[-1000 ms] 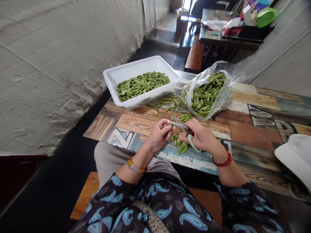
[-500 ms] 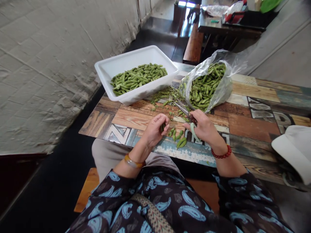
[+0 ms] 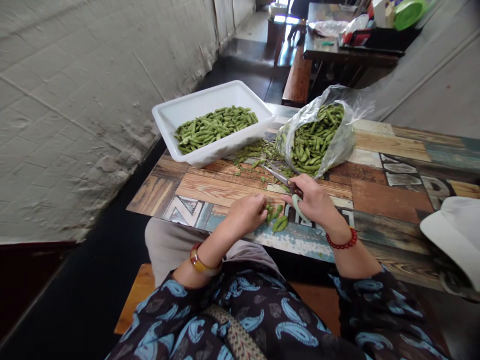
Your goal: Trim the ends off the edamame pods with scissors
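My right hand (image 3: 313, 200) is wrapped round a pair of scissors (image 3: 278, 175) with pale green handles; their metal blades point up and left, slightly parted. My left hand (image 3: 247, 212) is palm down at the table's near side, fingers curled together beside a few loose green soybean pods (image 3: 280, 224). Its fingertips touch or nearly touch these pods; what lies inside the fingers is mostly hidden. A white plastic tub (image 3: 168, 140) farther back holds many pods. To its right a clear plastic bag (image 3: 343, 150) lies open toward me, full of pods.
Trimmed stems and scraps (image 3: 258, 150) lie between tub and bag on the patchwork-patterned table (image 3: 210, 187). A white cap (image 3: 455, 225) rests at the right edge. A pale wall (image 3: 75, 100) runs along the left. Behind stand a bench (image 3: 299, 75) and another cluttered table (image 3: 352, 56).
My left hand, with green pod showing in its fingers before, has turned palm down and moved right and nearer to the loose pods. My right hand keeps the scissors almost in place.
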`<state>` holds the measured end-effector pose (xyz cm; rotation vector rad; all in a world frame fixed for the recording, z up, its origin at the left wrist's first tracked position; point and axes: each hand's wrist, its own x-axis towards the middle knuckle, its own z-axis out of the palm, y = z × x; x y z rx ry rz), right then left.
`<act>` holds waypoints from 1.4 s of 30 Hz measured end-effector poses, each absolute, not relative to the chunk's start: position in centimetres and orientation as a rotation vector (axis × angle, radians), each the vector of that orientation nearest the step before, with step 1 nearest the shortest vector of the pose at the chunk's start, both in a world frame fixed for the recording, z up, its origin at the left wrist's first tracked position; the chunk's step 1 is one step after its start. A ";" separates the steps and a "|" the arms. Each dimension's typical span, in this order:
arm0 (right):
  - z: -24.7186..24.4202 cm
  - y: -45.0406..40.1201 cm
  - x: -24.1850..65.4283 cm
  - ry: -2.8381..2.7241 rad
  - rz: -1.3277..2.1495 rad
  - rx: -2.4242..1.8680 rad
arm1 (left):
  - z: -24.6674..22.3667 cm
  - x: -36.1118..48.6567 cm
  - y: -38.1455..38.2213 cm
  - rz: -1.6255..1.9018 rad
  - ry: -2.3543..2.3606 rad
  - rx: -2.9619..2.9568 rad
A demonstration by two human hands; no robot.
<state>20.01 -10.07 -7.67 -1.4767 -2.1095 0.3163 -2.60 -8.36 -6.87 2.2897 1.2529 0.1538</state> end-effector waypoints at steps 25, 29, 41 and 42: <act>-7.4 -10.6 19.3 -2.308 0.412 -1.505 | -8.8 -2.7 -6.8 0.946 0.840 0.897; -7.3 -10.7 19.4 -2.289 0.414 -1.510 | -8.8 -2.6 -6.9 0.992 0.837 0.863; -7.1 -10.7 18.9 -2.322 0.513 -1.455 | -8.8 -2.3 -7.3 0.992 0.833 1.081; -7.1 -10.7 18.9 -2.324 0.516 -1.457 | -8.8 -2.3 -7.2 0.987 0.825 1.094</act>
